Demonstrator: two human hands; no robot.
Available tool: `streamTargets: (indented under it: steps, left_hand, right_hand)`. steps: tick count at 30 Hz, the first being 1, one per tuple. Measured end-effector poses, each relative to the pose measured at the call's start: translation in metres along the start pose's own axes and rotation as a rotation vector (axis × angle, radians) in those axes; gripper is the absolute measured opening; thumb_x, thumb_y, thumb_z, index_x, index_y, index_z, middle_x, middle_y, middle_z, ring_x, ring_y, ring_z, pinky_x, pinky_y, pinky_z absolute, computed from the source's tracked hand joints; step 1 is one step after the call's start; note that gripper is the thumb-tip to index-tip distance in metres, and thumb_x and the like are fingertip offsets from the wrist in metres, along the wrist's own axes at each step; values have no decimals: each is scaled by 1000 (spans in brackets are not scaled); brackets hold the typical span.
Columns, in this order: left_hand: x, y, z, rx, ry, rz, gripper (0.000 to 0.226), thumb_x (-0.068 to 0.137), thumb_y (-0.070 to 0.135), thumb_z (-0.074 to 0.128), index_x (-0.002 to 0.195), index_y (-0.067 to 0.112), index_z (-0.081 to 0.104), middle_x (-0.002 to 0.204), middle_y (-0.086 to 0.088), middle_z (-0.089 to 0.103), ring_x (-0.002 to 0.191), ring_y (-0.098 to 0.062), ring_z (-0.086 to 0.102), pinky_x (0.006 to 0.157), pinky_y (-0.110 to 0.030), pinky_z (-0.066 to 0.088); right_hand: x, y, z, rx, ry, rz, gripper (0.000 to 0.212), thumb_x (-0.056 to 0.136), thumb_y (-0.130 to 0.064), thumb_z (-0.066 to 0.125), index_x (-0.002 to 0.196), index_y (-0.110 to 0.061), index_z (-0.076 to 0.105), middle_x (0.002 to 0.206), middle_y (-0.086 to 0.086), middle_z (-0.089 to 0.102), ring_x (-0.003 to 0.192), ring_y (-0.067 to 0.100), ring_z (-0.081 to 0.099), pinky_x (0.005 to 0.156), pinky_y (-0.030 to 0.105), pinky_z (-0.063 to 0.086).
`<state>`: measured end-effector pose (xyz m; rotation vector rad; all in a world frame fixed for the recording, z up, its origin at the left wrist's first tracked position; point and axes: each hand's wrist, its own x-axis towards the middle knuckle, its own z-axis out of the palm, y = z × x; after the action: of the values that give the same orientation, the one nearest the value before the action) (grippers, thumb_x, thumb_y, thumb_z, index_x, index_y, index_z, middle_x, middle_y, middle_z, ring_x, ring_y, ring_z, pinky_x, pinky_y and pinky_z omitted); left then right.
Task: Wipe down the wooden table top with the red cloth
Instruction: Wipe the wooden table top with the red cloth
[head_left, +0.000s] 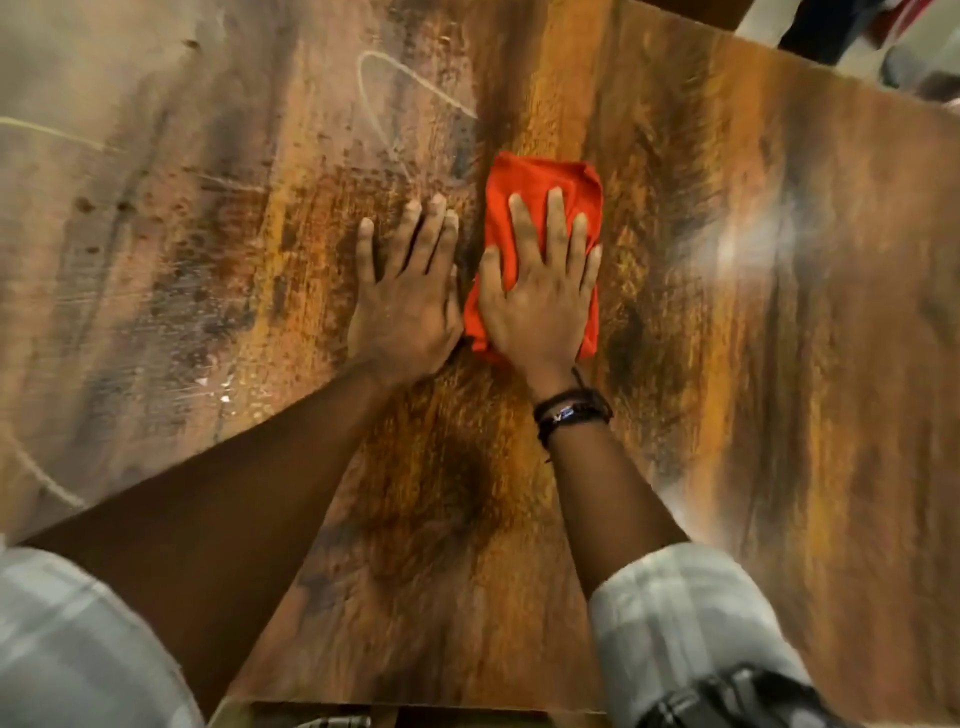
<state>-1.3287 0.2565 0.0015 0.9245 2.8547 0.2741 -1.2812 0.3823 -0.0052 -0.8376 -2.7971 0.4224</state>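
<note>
The red cloth lies folded on the wooden table top, near the middle of the view. My right hand presses flat on top of it, fingers spread, covering its lower half. Dark bracelets circle that wrist. My left hand rests flat on the bare wood just left of the cloth, fingers together, holding nothing. The wood is streaked orange and brown, with pale scratches and chalky marks on its left part.
The table's far edge runs across the upper right, with blurred floor and dark objects beyond it. The near edge lies at the bottom between my light sleeves. A paler surface adjoins on the left.
</note>
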Motion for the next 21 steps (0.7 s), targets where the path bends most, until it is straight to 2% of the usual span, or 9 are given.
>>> streamTargets:
  steps: [6, 10, 14, 17, 21]
  left_hand:
    - [-1, -4, 0, -27, -16, 19, 64, 100, 36, 18, 159, 12, 16, 168, -5, 11, 155, -23, 5, 123, -58, 0]
    - [-9, -3, -8, -145, 0, 53, 65, 97, 37, 15, 153, 12, 35, 162, -6, 30, 152, -25, 20, 123, -54, 7]
    - [-68, -3, -12, -175, 8, 217, 58, 99, 33, 24, 147, 10, 46, 155, -10, 43, 145, -29, 34, 118, -52, 19]
    - [-142, -9, -9, -152, 9, 326, 52, 99, 28, 34, 146, 11, 48, 153, -9, 45, 144, -28, 37, 117, -52, 23]
    - [-214, -35, -8, -171, -32, 378, 53, 101, 32, 31, 147, 10, 45, 154, -12, 44, 146, -27, 33, 120, -51, 17]
  right_hand:
    - [16, 0, 8, 7, -17, 3, 62, 97, -56, 41, 153, -33, 36, 165, 1, 23, 153, 29, 19, 123, 49, 8]
    - [1, 0, -5, 37, -111, 23, 61, 99, -54, 40, 156, -33, 29, 167, 0, 15, 155, 28, 11, 124, 48, 7]
    - [-89, 1, -20, 54, -44, 1, 59, 97, -52, 35, 153, -32, 38, 165, 3, 25, 152, 30, 21, 122, 51, 18]
    - [-188, 9, -40, 98, -47, 23, 57, 100, -47, 40, 154, -30, 37, 165, 2, 23, 154, 28, 17, 123, 51, 18]
    - [-314, 18, -72, 74, -119, 12, 56, 101, -43, 40, 155, -28, 33, 167, 1, 18, 155, 25, 13, 122, 54, 19]
